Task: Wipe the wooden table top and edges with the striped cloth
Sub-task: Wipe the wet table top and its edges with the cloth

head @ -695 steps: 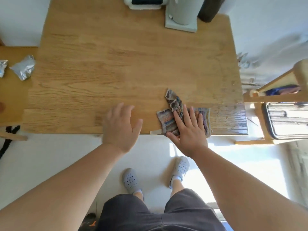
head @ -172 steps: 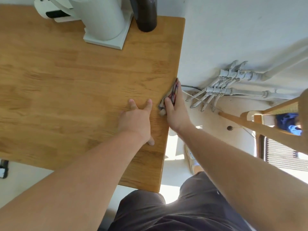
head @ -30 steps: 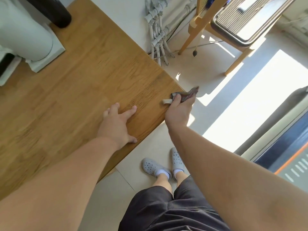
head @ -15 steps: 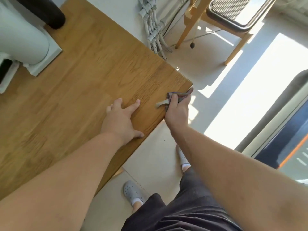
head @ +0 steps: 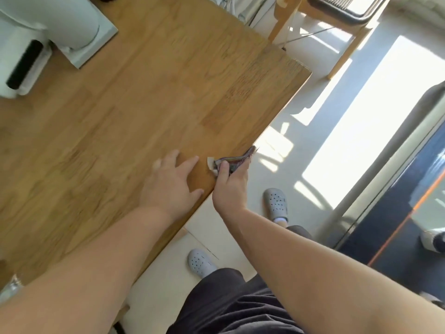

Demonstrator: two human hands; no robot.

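Along the wooden table edge, right hand pinching striped cloth; left hand flat, fingers spread; no legible writing

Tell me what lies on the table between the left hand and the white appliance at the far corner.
Nothing: in the head view, only bare wood of the table shows between the left hand and the white appliance.
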